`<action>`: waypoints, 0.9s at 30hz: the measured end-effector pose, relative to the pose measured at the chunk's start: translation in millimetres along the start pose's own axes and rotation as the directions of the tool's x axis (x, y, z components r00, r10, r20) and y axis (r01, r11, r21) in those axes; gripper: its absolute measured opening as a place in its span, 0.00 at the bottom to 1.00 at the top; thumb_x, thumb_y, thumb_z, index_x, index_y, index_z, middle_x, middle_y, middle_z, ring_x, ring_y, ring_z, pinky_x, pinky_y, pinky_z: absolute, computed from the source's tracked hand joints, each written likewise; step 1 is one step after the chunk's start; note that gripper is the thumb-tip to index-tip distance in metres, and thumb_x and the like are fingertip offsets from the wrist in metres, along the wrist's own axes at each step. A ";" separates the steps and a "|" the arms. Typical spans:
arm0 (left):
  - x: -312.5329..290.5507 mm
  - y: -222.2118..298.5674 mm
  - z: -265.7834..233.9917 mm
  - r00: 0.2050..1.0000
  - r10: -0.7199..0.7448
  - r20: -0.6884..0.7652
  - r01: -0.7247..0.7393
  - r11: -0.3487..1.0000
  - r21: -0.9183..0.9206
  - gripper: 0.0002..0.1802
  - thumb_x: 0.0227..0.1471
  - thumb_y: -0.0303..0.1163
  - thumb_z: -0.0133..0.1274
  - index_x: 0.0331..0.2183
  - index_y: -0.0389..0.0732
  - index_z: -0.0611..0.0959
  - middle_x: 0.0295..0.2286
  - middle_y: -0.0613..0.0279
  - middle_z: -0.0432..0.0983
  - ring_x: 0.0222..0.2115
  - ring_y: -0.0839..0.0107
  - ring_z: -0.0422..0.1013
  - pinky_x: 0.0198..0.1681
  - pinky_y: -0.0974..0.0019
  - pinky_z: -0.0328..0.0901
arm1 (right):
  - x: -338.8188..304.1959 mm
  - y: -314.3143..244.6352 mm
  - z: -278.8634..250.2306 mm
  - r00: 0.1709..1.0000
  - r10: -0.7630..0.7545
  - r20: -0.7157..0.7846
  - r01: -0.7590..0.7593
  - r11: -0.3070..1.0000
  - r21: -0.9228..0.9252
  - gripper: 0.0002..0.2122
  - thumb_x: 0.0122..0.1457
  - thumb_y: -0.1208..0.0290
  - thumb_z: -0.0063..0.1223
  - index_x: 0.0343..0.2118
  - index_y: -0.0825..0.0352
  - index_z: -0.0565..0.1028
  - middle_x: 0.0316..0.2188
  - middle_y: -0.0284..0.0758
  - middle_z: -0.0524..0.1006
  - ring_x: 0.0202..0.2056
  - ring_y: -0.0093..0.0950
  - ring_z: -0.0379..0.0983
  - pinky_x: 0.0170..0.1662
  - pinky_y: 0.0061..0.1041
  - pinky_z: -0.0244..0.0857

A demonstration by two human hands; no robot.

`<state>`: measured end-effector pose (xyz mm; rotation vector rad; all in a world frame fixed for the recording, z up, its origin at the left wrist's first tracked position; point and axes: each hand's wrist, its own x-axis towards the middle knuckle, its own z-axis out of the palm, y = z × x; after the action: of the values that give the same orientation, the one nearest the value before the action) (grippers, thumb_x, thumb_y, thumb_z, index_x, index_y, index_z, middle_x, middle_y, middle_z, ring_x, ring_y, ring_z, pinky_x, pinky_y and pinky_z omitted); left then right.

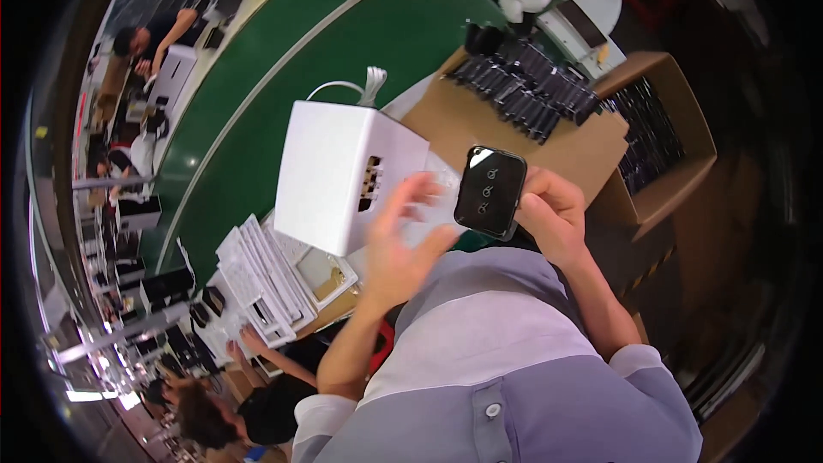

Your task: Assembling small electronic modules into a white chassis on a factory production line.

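My right hand [553, 216] grips a glossy black panel [490, 191] by its right edge. The panel is rectangular with rounded corners and a column of pale symbols on its face. To its left, my left hand [399, 249] is slightly blurred, thumb and fingers apart with nothing between them. Just beyond that hand stands a white box-shaped appliance housing [319, 176]. An opening in its side shows metallic parts [370, 183], and a bundled white cable [374, 86] lies behind it.
Several dark cylindrical parts [527, 86] lie on a cardboard sheet [480, 129] at the far right. An open carton [677, 180] with dark pieces stands beyond. White frames [266, 279] are stacked at left, beside a co-worker's hands [244, 345]. A green conveyor belt [257, 77] runs past.
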<state>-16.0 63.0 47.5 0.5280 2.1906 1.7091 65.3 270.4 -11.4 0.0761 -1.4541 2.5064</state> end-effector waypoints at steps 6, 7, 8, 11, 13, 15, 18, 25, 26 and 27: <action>-6.2 -17.7 5.0 0.990 -0.119 0.072 0.139 0.831 -0.538 0.14 0.49 0.20 0.63 0.40 0.30 0.80 0.36 0.61 0.79 0.38 0.77 0.72 0.45 0.71 0.65 | -2.3 -10.8 19.0 0.989 0.149 0.011 -0.144 0.970 -0.197 0.07 0.65 0.73 0.50 0.32 0.70 0.75 0.36 0.36 0.76 0.38 0.25 0.69 0.44 0.25 0.62; -7.8 -17.5 -3.8 0.995 -0.084 0.054 0.099 0.898 -0.429 0.14 0.49 0.21 0.64 0.39 0.30 0.80 0.35 0.61 0.79 0.37 0.77 0.71 0.45 0.71 0.65 | -4.4 -11.6 7.5 0.971 0.230 0.061 -0.215 0.958 -0.191 0.08 0.63 0.71 0.52 0.39 0.71 0.75 0.40 0.37 0.76 0.45 0.27 0.70 0.51 0.28 0.62; -9.5 -17.7 -10.1 0.998 -0.048 0.039 0.057 0.949 -0.310 0.14 0.49 0.21 0.64 0.38 0.30 0.80 0.35 0.61 0.78 0.37 0.76 0.71 0.45 0.71 0.65 | -3.7 -14.7 6.1 0.970 0.234 0.061 -0.218 0.956 -0.198 0.08 0.63 0.71 0.52 0.39 0.71 0.75 0.40 0.37 0.76 0.45 0.27 0.70 0.51 0.28 0.62; -9.3 -10.6 -19.4 0.996 0.010 0.085 -0.002 0.996 -0.093 0.13 0.45 0.19 0.65 0.36 0.31 0.82 0.32 0.61 0.79 0.34 0.76 0.72 0.42 0.71 0.66 | 10.8 -26.3 5.8 0.993 0.105 -0.053 -0.116 0.952 -0.284 0.19 0.59 0.68 0.54 0.50 0.73 0.70 0.45 0.39 0.74 0.49 0.29 0.71 0.55 0.32 0.62; -9.0 -2.4 -19.5 0.991 0.021 0.136 -0.026 0.999 0.033 0.13 0.43 0.19 0.66 0.34 0.33 0.83 0.30 0.61 0.80 0.33 0.75 0.73 0.39 0.72 0.66 | 29.5 -42.6 11.7 0.992 0.114 0.055 -0.088 0.933 -0.350 0.19 0.59 0.69 0.55 0.51 0.74 0.70 0.46 0.39 0.74 0.49 0.29 0.71 0.55 0.32 0.62; -9.8 4.3 -20.2 0.987 0.028 0.156 -0.041 0.996 0.077 0.13 0.42 0.20 0.67 0.34 0.33 0.83 0.29 0.61 0.80 0.32 0.74 0.74 0.38 0.71 0.66 | 44.3 -50.2 15.6 0.968 0.138 0.210 -0.047 0.922 -0.385 0.15 0.57 0.73 0.57 0.45 0.74 0.74 0.42 0.39 0.76 0.45 0.28 0.72 0.52 0.29 0.63; -10.1 9.2 -22.9 0.979 0.075 0.187 -0.105 0.982 0.160 0.13 0.40 0.20 0.67 0.33 0.33 0.83 0.28 0.59 0.80 0.30 0.71 0.74 0.36 0.70 0.66 | 48.2 -57.2 13.9 0.922 0.221 0.318 -0.047 0.879 -0.474 0.08 0.56 0.76 0.57 0.37 0.74 0.77 0.36 0.37 0.77 0.38 0.26 0.73 0.44 0.26 0.65; -17.9 9.6 -27.2 0.982 0.099 0.164 -0.130 0.973 0.189 0.17 0.39 0.18 0.66 0.37 0.32 0.84 0.28 0.57 0.80 0.30 0.69 0.76 0.38 0.69 0.68 | 29.8 -46.4 20.0 0.896 0.443 0.034 -0.415 0.861 -0.294 0.04 0.58 0.78 0.53 0.27 0.72 0.73 0.25 0.33 0.75 0.29 0.20 0.70 0.34 0.23 0.63; -20.7 12.2 -25.7 0.983 0.095 0.159 -0.125 0.974 0.189 0.17 0.39 0.18 0.66 0.37 0.32 0.84 0.28 0.57 0.80 0.30 0.69 0.76 0.38 0.69 0.68 | 25.4 -40.6 20.5 0.893 0.448 0.037 -0.419 0.859 -0.294 0.04 0.58 0.78 0.53 0.27 0.72 0.73 0.25 0.33 0.75 0.29 0.20 0.70 0.34 0.23 0.63; -23.2 17.6 -23.0 0.994 0.045 0.103 -0.060 0.988 0.143 0.21 0.38 0.18 0.67 0.40 0.34 0.84 0.28 0.56 0.80 0.29 0.66 0.76 0.37 0.68 0.69 | 20.8 -32.0 20.0 0.889 0.457 0.018 -0.450 0.882 -0.142 0.05 0.58 0.78 0.52 0.27 0.70 0.72 0.24 0.32 0.74 0.28 0.20 0.69 0.33 0.22 0.62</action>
<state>-4.3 36.3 70.5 0.6976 2.2597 1.5206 51.1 272.1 29.2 -0.2586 -1.8386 2.7646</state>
